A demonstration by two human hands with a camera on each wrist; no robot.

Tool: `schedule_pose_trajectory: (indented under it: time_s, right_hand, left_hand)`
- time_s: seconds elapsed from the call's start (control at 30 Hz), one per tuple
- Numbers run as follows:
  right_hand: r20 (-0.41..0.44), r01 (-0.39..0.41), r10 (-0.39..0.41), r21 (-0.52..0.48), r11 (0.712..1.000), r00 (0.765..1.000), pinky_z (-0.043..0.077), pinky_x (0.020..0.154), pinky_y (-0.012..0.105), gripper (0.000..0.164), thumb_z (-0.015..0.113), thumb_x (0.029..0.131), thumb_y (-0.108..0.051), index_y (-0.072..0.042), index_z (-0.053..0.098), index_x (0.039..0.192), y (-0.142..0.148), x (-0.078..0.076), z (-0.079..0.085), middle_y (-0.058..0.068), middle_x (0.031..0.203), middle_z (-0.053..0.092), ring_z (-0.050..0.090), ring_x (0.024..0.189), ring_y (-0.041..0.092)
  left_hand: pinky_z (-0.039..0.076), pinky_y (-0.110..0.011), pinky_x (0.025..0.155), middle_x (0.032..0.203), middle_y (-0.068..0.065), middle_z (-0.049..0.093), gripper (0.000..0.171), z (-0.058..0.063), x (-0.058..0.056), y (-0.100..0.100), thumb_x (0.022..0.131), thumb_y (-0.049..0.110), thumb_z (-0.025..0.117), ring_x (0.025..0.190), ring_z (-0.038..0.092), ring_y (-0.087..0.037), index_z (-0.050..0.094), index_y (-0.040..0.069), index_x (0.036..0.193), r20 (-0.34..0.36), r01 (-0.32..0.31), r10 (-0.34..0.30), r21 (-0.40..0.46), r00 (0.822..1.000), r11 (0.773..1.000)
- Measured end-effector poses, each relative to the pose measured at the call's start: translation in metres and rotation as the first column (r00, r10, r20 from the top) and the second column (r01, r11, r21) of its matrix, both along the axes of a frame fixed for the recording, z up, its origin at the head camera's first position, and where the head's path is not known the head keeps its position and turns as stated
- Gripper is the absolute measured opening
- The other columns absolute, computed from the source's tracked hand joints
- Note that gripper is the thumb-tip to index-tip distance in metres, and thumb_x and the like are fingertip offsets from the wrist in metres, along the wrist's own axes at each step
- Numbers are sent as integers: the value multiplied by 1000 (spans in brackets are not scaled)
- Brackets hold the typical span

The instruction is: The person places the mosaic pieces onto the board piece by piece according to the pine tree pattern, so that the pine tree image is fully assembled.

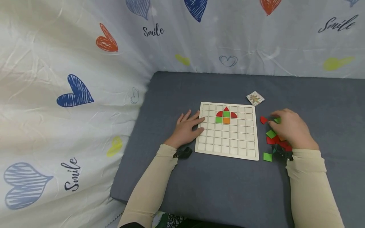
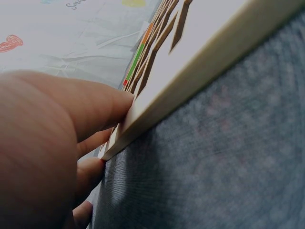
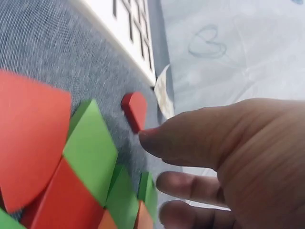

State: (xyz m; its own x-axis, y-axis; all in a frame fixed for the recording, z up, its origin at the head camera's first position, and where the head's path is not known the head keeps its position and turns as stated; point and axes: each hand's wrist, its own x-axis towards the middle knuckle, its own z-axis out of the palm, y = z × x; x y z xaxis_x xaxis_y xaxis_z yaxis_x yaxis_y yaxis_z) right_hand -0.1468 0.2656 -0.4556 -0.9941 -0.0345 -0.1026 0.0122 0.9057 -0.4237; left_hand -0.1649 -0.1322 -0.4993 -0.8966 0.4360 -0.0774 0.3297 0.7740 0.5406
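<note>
Several tiles [image 1: 271, 134] beside right hand [image 1: 293, 129]

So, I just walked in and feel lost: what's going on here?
Someone's left hand rests on the left edge of a board. The right hand is over the loose pieces beside it, not visibly holding one. Six pieces sit on the board: three red, two green, one orange. A card lies by the board's far right corner.

White printed sheeting [image 1: 117, 77] lines the left and far sides of the grey table [image 1: 222, 183]; a dark blue heart [image 1: 79, 94] and an orange-red heart [image 1: 107, 43] mark the sheeting's left part.
</note>
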Motion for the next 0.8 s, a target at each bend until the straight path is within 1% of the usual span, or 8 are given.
schedule_pose_trajectory:
  time_s: [0.17,0.37,0.6,0.7,0.8]
  right_hand:
    - [-33,18,-18,1,1000,999,46,92,72,38,65,97,-17,8,67,126,11,0,-6,35,127,54,53,115,53]
    - [-4,64,-64,21,998,998,48,88,71,41,64,96,-17,10,64,128,15,2,-8,35,123,53,52,110,52]
    - [0,59,-59,17,998,998,51,83,68,37,66,96,-14,10,66,124,15,0,-6,36,117,62,58,103,50]
    - [8,76,-76,15,997,997,52,80,65,38,67,96,-16,9,67,124,14,-1,-6,35,116,65,61,99,47]
    - [8,92,-92,11,996,996,53,79,63,39,69,96,-19,8,67,123,14,-1,-6,32,116,67,62,98,45]
  left_hand:
    - [-5,-49,131,173,4,25,54,0,0,-1,108,44,59,164,4,-24,49,29,159,2,-1,1,-4,1000,1000]
    - [-5,-48,131,173,5,25,54,-1,-1,0,108,43,60,164,5,-24,49,29,159,1,-4,4,-2,1000,1000]
    - [-5,-49,131,173,5,24,54,1,0,0,108,43,60,164,4,-24,48,29,159,2,-2,2,-10,1000,1000]
    - [-5,-49,131,173,4,24,55,2,0,0,108,43,60,164,4,-24,48,29,159,4,-2,2,-6,1000,1000]
    - [-5,-49,131,173,4,25,55,2,0,0,108,43,60,164,4,-24,49,29,159,6,-4,4,-5,1000,1000]
